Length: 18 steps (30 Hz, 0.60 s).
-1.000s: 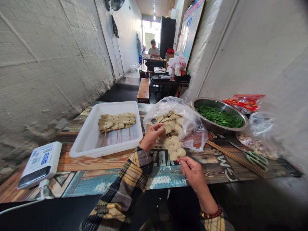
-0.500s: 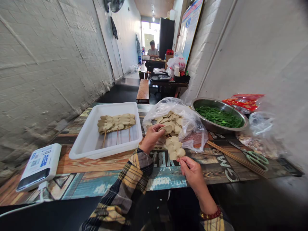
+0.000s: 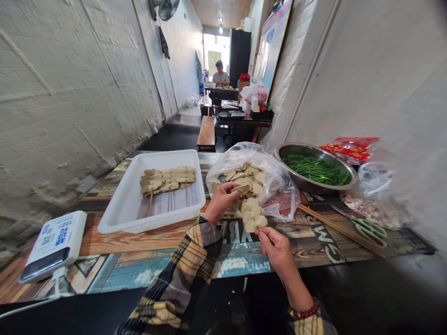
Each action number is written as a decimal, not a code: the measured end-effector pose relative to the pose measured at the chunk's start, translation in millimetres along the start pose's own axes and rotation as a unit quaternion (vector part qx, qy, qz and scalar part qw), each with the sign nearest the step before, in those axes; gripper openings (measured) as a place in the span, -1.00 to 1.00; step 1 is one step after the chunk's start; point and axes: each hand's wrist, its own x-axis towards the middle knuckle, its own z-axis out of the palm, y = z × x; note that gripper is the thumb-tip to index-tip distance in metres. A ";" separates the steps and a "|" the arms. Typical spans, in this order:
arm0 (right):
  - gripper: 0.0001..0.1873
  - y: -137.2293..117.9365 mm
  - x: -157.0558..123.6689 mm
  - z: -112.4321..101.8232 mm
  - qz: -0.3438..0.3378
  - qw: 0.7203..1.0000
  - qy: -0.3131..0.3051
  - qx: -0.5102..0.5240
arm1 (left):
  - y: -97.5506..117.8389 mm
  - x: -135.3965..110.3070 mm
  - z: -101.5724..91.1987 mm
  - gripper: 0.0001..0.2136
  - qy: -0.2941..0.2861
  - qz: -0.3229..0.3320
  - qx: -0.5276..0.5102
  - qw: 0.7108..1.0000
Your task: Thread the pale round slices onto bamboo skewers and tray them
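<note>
My left hand [image 3: 222,201] pinches a thin, round beige slice [image 3: 242,188] at the mouth of a clear plastic bag [image 3: 279,190]. Loose slices [image 3: 251,176] of the same kind fill the bag. Just below, my right hand [image 3: 277,246] is closed at the lower end of a skewer strung with several overlapping slices [image 3: 252,215]; most of the stick is hidden by them and by my fingers. To the left, finished-looking skewers of slices [image 3: 169,179] lie side by side in a white plastic tray [image 3: 117,211], their sticks pointing toward me.
Bare wooden skewers [image 3: 338,228] and green-handled scissors [image 3: 368,228] lie at the right. Behind them stand a metal bowl of green chives [image 3: 314,186] and a red package [image 3: 352,149]. A white boxy device [image 3: 56,244] with a cable sits left. Another person [image 3: 220,77] sits far back.
Both hands stay nearly in place with the same slice and skewer. The whole view has shifted slightly; the slice in my left hand has tilted a little.
</note>
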 end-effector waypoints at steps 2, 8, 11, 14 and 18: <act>-0.66 -2.4 -0.1 0.6 -0.002 1.000 0.004 0.002 | -0.2 -0.7 0.7 -0.81 -0.012 0.002 -0.006 1.000; -0.65 -3.3 -0.3 2.1 -0.010 1.000 0.010 0.005 | -5.6 -0.1 0.8 -0.78 -0.041 -0.010 -0.024 0.999; -0.65 -1.4 -0.6 2.1 -0.013 1.000 0.016 0.008 | -10.0 1.7 -0.5 -0.75 -0.043 -0.026 -0.045 0.998; -0.65 0.7 -1.3 1.3 -0.016 1.000 0.020 0.014 | -13.1 3.1 -2.0 -0.76 -0.035 -0.037 -0.069 0.996; -0.66 0.9 -2.8 -0.1 -0.019 1.000 0.018 0.011 | -11.5 2.4 -2.2 -0.72 -0.040 -0.059 -0.108 0.992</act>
